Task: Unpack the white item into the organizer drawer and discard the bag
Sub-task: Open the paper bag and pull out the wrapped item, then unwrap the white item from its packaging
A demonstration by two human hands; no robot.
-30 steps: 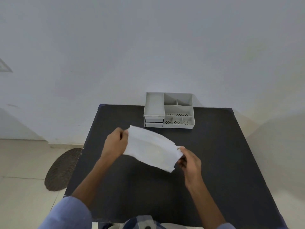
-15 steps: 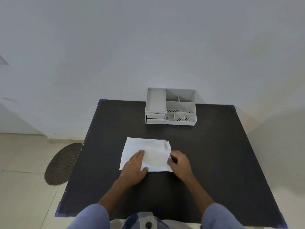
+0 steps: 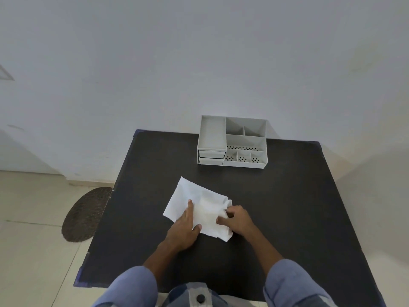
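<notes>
White bag (image 3: 199, 204) is pinned flat by the left hand (image 3: 184, 229); its end is pinched by the right hand (image 3: 238, 220); opening is underway, and the item must be drawn out next.

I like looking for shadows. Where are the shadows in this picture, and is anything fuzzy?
Head view: soft, even light; faint shadows fall on the wall right of the organizer and under the white bag near the right hand. The left hand looks slightly soft. The black table splays outward toward the viewer, from the wide lens.
</notes>
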